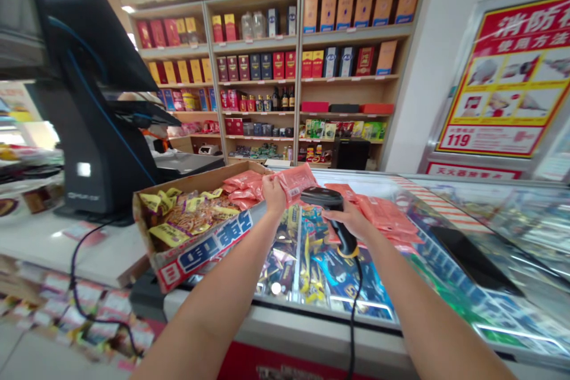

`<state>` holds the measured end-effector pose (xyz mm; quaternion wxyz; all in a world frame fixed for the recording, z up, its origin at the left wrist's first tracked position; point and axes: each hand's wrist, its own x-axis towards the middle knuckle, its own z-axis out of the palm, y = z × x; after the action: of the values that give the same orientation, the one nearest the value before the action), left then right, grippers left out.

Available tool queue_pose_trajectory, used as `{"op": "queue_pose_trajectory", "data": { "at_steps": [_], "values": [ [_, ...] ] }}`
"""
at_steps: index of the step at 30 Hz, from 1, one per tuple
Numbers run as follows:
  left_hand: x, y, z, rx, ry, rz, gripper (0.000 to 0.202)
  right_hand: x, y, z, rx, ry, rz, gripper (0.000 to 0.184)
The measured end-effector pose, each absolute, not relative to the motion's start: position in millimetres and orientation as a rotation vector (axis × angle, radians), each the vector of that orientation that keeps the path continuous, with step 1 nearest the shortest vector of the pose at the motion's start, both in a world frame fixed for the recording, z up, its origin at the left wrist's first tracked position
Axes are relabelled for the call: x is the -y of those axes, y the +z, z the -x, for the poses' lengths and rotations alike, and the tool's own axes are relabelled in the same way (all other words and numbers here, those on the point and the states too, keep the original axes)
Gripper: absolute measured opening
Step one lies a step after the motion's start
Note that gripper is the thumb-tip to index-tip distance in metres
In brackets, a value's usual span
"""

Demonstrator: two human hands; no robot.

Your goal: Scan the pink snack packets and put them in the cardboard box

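Observation:
My left hand [275,195] grips a pink snack packet [295,181] by its left end, above the right corner of a cardboard box [209,243]. In my right hand [350,221] is a black barcode scanner [325,197], its head pointing left at the packet and its cord hanging down. More pink packets [243,187] lie in the box's far right corner, beside several yellow-and-brown snack packs [171,233]. Another pile of pink packets [387,218] rests on the freezer's glass top, right of the scanner.
A glass-topped freezer [285,294] full of colourful packs spans the front. On its right lies a dark phone-like slab [474,261]. A cash register [98,107] stands on the left counter. Shelves [256,41] of boxed goods line the back wall, and a red poster [512,80] hangs at right.

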<state>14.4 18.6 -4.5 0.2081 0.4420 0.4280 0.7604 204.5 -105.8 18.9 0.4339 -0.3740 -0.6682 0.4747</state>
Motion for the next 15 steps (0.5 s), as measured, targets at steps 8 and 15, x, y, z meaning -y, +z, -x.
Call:
{"op": "queue_pose_trajectory", "data": {
  "at_steps": [8,15],
  "values": [
    [-12.7,-1.3,-14.3,-1.225,2.102,-1.229,0.009,103.8,17.7,-203.4,1.524,1.149,0.931,0.032],
    [-20.4,7.3,-15.6,-1.254,2.104,-1.166,0.008,98.7,19.1,-197.7,1.477,1.111,0.897,0.030]
  ]
}}
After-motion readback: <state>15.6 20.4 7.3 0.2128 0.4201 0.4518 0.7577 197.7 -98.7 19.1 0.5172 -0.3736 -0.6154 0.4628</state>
